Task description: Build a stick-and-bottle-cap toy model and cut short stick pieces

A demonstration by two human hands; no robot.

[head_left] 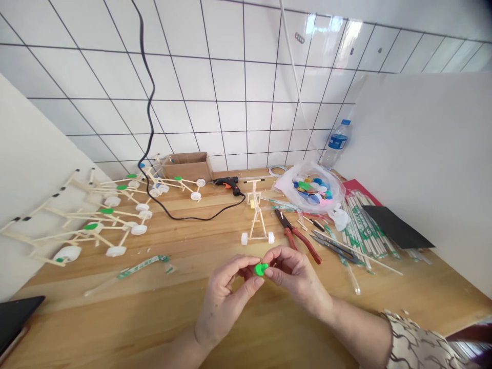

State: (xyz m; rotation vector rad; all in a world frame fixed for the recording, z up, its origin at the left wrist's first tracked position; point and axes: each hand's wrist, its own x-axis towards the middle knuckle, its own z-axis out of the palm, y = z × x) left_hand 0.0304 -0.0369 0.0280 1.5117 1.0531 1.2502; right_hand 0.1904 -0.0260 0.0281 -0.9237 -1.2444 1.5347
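Over the near part of the light wooden worktop (96, 302), the left hand (225, 305) and right hand (298, 274) pinch a small bright-green plastic piece (261, 269) between their clenched fingers (271, 273), which partly hide its shape. A dark red bit (246, 273) shows behind the left fingers, too covered to identify. Just beyond lie red-handled pliers (303, 243) beside a white-wheeled stick model (257, 225).
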